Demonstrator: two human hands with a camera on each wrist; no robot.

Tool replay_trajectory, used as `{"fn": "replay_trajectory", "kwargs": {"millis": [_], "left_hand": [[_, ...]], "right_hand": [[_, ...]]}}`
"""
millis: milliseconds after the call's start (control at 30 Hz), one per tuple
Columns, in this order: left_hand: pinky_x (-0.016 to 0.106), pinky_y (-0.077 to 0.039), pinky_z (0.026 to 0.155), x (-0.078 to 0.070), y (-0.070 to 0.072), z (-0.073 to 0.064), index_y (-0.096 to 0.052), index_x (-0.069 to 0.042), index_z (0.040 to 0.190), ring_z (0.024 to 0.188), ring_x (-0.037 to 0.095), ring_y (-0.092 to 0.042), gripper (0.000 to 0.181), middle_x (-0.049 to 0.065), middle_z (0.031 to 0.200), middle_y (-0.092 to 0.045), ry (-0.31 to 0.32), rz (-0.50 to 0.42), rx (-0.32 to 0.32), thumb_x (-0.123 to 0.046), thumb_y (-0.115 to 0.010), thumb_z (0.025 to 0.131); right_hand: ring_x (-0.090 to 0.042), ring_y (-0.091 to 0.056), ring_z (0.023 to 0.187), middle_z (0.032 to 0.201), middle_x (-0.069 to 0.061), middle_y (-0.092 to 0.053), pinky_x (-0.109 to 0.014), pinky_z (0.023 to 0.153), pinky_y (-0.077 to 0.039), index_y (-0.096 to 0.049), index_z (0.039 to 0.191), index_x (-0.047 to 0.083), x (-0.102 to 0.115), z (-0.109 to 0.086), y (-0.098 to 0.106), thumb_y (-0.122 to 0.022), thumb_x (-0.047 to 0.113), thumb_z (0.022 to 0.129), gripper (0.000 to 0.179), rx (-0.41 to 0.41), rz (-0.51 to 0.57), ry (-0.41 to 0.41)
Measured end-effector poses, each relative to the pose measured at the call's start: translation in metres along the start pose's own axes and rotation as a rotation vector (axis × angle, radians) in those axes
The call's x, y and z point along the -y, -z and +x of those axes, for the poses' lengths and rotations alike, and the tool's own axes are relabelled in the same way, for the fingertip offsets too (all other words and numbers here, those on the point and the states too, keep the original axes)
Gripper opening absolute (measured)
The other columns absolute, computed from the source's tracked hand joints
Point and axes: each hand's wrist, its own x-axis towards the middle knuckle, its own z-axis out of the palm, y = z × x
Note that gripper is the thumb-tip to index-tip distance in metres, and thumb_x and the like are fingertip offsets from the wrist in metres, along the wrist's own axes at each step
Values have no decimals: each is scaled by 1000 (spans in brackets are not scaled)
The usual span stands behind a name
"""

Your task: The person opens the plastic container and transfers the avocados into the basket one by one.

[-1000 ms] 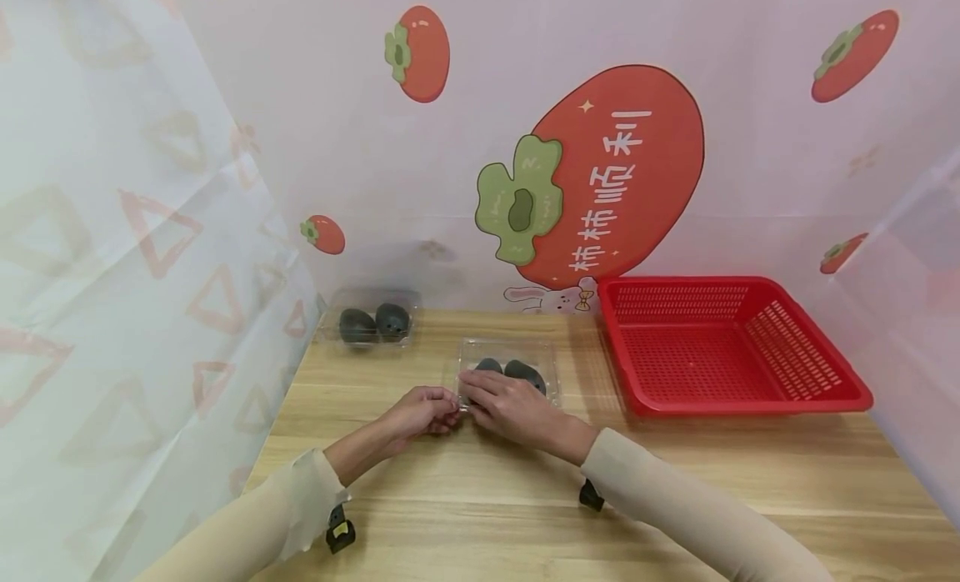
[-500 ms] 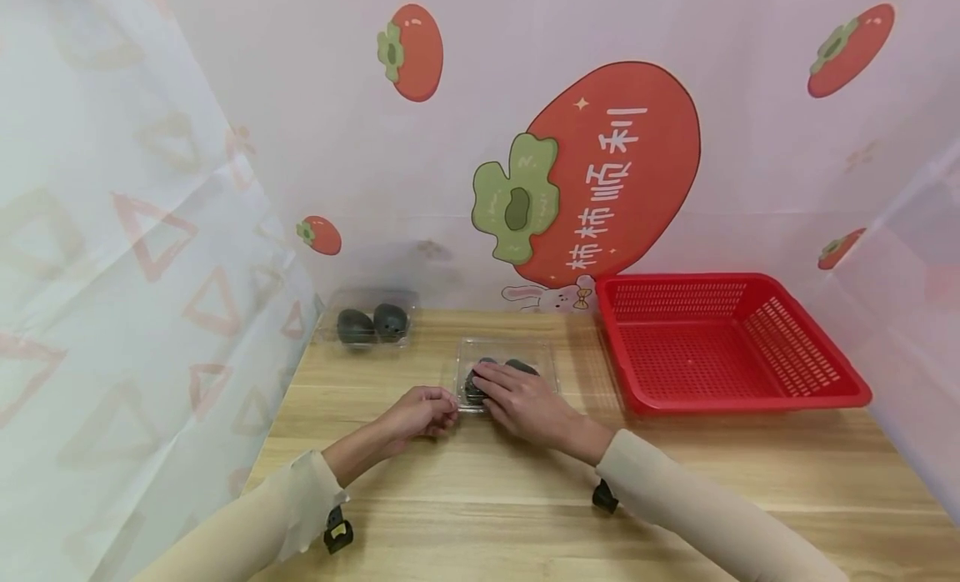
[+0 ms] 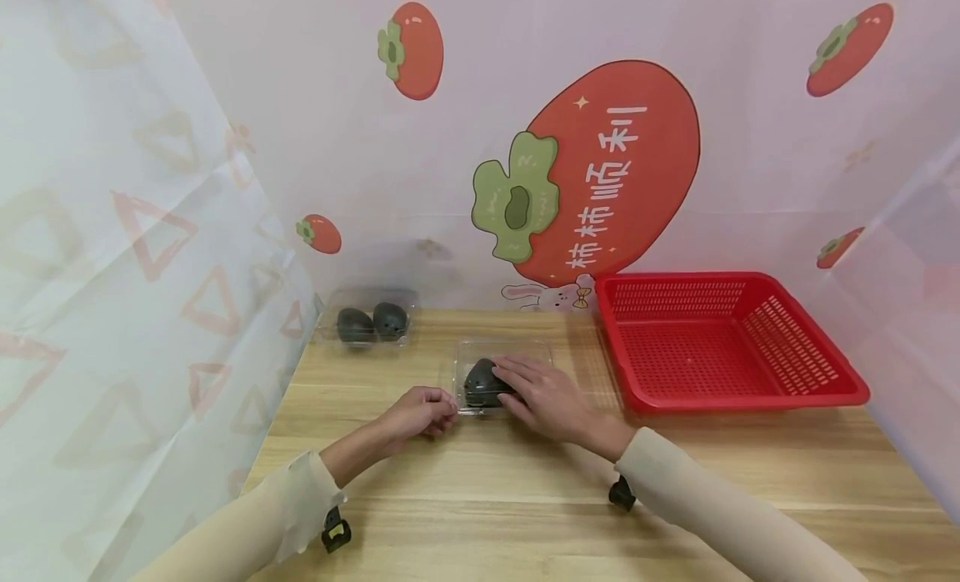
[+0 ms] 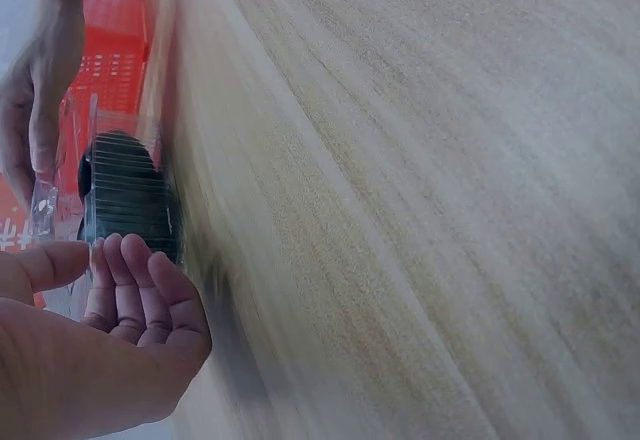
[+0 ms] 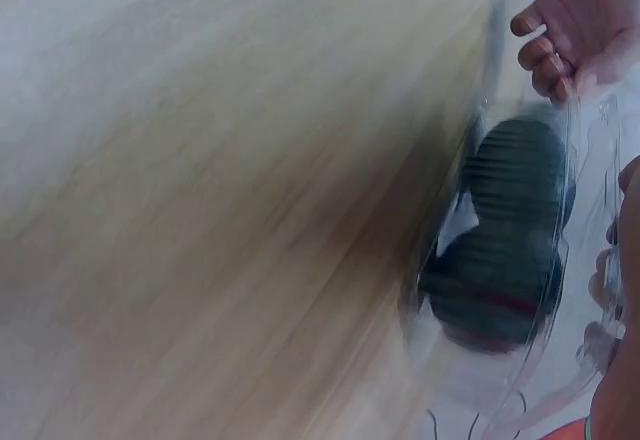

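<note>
Pinching the near-left corner of a clear plastic box (image 3: 474, 410) between thumb and fingertips, the left hand (image 3: 423, 411) is probably steadying it against sliding. The right hand (image 3: 546, 401) isn't clenching; its fingers are stretching across the top at the box's right end, seemingly pressing down. Whether they are touching only clear plastic or also what lies beneath, I cannot tell, nor whether the lid is sitting fully closed.

Inside that box, which is resting on the wooden table (image 3: 480, 515) between the hands, 2 dark, avocado-like fruits (image 5: 520, 180) are lying side by side; the right hand is partly covering them in the head view. A second clear box (image 3: 352, 298) with 2 more dark fruits (image 3: 355, 325) is standing at the back left, likely set aside to leave working room. A red basket (image 3: 750, 401) is waiting at the back right, perhaps placed there for easy reach by the right hand.

No brand or label is showing legibly on either box or the basket. On the backdrop, a large printed persimmon (image 3: 622, 165) is carrying 4 white characters, 柿柿顺利, running slantwise. The dark wrist mount (image 3: 336, 532) by the left sleeve is bearing a yellow patch too small for reading.
</note>
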Motion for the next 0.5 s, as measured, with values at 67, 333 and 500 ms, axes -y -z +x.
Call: {"fn": "replay_trajectory", "kwargs": {"millis": [67, 333, 500], "left_hand": [[28, -53, 75, 0, 1, -1, -67, 9, 105, 82, 15, -61, 21, 7, 93, -68, 3, 3, 7, -11, -60, 104], [29, -52, 75, 0, 4, -5, -66, 8, 102, 81, 15, -59, 20, 6, 90, -67, -7, 16, 50, -10, -58, 105], [29, -54, 77, 0, 7, -6, -66, 8, 103, 82, 15, -60, 21, 6, 90, -66, -16, 51, 62, -11, -57, 106]], "right_hand": [[-30, -59, 138, 149, -12, -63, -47, 115, -47, -66, 143, 4, -3, -1, 2, -71, 32, 102, 49, -7, 12, -6], [-31, -59, 138, 147, -13, -65, -51, 117, -44, -67, 142, 6, -8, -3, 13, -71, 29, 103, 46, -13, 132, -84], [-33, -61, 136, 145, -14, -66, -53, 114, -48, -68, 141, 7, -10, 2, 20, -69, 28, 104, 42, -9, 189, -102]]}}
